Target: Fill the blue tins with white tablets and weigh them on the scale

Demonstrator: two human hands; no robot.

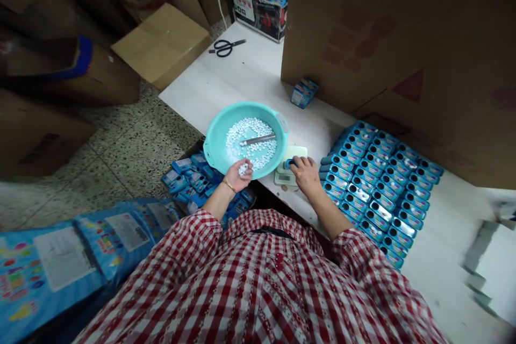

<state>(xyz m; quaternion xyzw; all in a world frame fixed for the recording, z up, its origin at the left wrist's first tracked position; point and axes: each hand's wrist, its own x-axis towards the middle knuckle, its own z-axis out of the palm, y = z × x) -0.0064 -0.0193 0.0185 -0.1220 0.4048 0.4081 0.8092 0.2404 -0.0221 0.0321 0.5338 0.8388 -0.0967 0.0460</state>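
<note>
My left hand (238,174) is cupped palm up at the near rim of a turquoise basin (215,142), with a small heap of white candies (243,169) in it. More of these small white pieces lie in the basin around a metal scoop (258,140). My right hand (305,173) grips a small blue box (288,164) over a pale green scale (284,178); the fingers hide part of the box. Just right of that hand stand rows of blue boxes (363,172) with dark round openings on top.
Black scissors (224,48) lie at the back of the white table (193,88). Two blue boxes (304,93) stand beside a large cardboard carton (403,37). Blue boxes fill a container (197,180) below the table edge. A printed carton (260,13) stands behind.
</note>
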